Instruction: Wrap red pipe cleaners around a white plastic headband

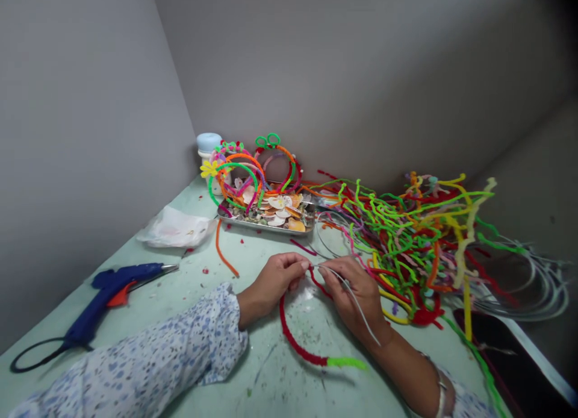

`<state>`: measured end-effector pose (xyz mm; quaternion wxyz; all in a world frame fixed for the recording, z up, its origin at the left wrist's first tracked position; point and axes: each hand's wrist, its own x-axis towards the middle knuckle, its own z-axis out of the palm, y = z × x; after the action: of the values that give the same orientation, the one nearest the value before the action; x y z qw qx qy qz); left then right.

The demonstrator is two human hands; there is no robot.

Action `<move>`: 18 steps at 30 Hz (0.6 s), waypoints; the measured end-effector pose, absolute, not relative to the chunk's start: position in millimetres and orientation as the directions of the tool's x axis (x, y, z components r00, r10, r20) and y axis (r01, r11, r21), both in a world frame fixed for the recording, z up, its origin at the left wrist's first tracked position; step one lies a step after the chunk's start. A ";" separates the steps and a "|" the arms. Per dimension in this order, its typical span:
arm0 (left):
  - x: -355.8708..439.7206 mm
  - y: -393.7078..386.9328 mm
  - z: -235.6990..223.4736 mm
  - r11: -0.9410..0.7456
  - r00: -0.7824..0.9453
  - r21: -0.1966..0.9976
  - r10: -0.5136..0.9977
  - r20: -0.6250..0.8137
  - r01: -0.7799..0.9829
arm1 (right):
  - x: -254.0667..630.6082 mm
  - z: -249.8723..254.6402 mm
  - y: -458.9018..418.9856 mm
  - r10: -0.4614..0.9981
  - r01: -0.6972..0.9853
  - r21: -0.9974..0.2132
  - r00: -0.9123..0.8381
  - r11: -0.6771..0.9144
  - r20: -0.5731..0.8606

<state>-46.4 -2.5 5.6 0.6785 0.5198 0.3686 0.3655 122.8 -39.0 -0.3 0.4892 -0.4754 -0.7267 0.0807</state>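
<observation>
My left hand (pixel 276 280) is closed in a pinch on a wire wound with red pipe cleaner (pixel 291 338). Below that hand the wound length curves down and to the right, with a bright green end (pixel 347 362). Fingertips of my right hand (pixel 359 294) are closed close by, with a loose strand of red pipe cleaner (pixel 318 283) running into them. From between the hands a bare grey wire (pixel 356 300) arches over the back of my right hand. The exact contact at the fingertips is partly hidden.
A metal tray (pixel 266 227) of shells holds several colourful headbands, beside a blue-capped bottle (pixel 209 143). Tangled pipe cleaners (pixel 406 237) and coiled wires (pixel 542 291) lie at right, near a dark phone-like object (pixel 510 361). A blue glue gun (pixel 94 309) and plastic bag (pixel 176 227) lie left.
</observation>
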 end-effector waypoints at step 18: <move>-46.0 -1.5 3.8 0.278 0.485 0.941 0.861 -0.156 -0.191 | 126.4 -1.8 -39.9 0.765 0.665 -0.540 -0.074 0.516 0.640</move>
<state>-46.0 -1.5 3.8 0.7181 0.4763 0.3513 0.3662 126.4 -39.9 -1.8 0.4730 -0.4892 -0.7308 0.0530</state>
